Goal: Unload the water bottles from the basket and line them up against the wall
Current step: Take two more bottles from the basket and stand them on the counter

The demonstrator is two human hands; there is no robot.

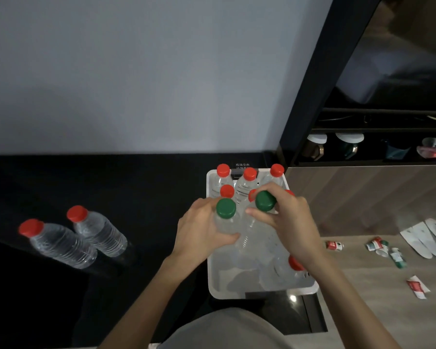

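Note:
A white basket (237, 292) sits on the black counter and holds several clear water bottles with red caps (249, 174). My left hand (199, 230) grips a green-capped bottle (226, 208) by its body, above the basket. My right hand (290, 222) holds a second green-capped bottle (264, 200) just below the cap. Both bottles are lifted, side by side. Two red-capped bottles (61, 244) (98, 229) stand on the counter at the left, apart from the grey wall (136, 84).
A black counter (136, 192) runs along the wall. To the right is a wooden surface (378, 280) with small sachets and white packets (428, 236). A dark shelf unit (363, 147) with cups stands at the back right.

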